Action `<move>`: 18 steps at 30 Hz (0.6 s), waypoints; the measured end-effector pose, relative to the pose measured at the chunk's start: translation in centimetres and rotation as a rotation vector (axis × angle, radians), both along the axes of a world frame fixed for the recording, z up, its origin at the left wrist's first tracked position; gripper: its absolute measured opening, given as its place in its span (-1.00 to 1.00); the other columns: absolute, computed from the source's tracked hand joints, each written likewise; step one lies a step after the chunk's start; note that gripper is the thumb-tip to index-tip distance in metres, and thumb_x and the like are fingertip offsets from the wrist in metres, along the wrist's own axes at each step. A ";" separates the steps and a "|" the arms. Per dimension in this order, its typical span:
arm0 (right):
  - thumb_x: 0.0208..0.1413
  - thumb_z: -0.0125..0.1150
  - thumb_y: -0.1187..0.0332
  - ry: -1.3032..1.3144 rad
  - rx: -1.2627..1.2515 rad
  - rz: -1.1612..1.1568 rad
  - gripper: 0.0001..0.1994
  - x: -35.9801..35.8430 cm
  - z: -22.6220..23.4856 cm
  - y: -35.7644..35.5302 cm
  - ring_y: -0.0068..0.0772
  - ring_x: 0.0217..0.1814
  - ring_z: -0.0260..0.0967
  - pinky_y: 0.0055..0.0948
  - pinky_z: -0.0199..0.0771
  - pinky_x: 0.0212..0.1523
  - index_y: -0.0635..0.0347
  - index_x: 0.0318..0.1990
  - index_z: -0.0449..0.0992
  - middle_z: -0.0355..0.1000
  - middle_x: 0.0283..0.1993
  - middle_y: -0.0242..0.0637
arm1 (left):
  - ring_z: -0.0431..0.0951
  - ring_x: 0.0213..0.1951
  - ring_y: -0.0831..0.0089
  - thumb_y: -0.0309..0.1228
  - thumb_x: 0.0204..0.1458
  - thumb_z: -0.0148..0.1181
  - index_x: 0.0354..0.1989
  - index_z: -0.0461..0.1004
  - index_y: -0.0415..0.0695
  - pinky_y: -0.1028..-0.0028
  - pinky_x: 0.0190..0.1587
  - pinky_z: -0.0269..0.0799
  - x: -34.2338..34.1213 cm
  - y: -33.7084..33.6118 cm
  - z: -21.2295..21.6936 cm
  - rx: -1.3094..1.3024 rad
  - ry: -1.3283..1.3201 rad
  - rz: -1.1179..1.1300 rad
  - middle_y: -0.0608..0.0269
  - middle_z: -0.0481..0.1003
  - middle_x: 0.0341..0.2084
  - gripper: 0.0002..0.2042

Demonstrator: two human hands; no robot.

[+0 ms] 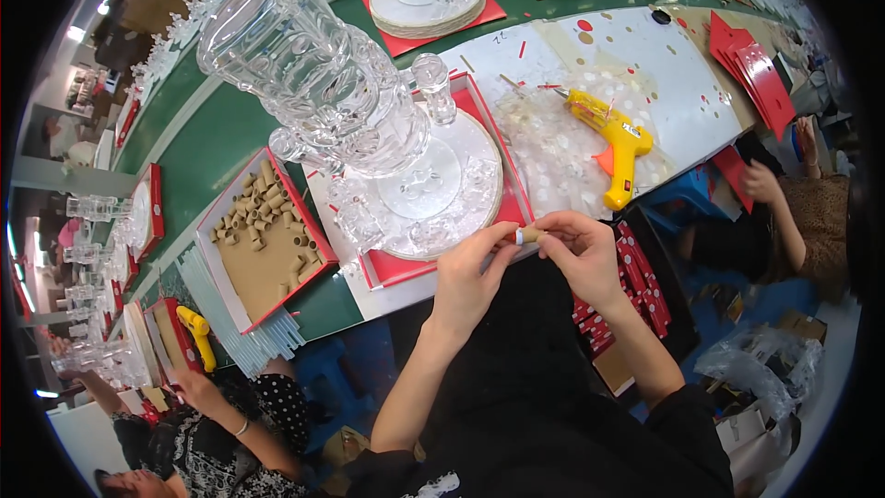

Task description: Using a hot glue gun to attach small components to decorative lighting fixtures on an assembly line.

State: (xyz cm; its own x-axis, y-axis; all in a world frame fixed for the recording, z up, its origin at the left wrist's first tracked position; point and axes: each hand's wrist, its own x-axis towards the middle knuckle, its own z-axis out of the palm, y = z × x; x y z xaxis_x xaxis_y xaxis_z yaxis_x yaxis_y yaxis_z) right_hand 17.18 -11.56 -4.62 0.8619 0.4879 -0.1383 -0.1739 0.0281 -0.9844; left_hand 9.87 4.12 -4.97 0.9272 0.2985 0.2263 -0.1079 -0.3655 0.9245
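Note:
My left hand point(468, 275) and my right hand point(584, 256) meet at the table's near edge, both closed in a pinch. Between their fingertips is a small brown cardboard tube point(530, 235) with a pale band; something red shows at its left end, partly hidden by my left fingers. Just beyond, a clear plastic figure point(332, 83) of stacked, rounded parts leans over a round white disc point(461, 207) with small clear pieces on it. The disc lies in a shallow red box point(396, 271).
Left stands a box point(241, 288) of short cardboard tubes, with glue sticks point(244, 337) beside it. A yellow glue gun point(622, 148) lies on plastic film to the right. Red card sheets point(754, 74) lie farther right. Co-workers sit on both sides.

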 end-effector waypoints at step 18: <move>-0.03 0.37 0.21 -0.646 -0.921 -0.297 -0.62 7.1 0.5 -7.0 -0.58 -0.52 0.31 -0.56 0.30 -0.49 0.28 -0.16 0.46 0.39 -0.51 -0.34 | 0.65 -0.42 0.40 -0.62 0.02 0.22 -0.12 0.47 -0.24 0.53 -0.43 0.54 -0.6 0.1 0.9 -0.076 0.155 0.009 0.04 0.59 -0.36 -0.77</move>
State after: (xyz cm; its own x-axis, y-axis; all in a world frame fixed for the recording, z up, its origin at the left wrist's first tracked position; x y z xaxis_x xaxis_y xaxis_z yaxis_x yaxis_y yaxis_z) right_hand 24.29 -18.52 -4.11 0.9649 0.1986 0.1719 0.2614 -0.7888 -0.5563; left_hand 9.27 4.23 -4.04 0.9464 0.3179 0.0573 0.0409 -0.2938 0.9550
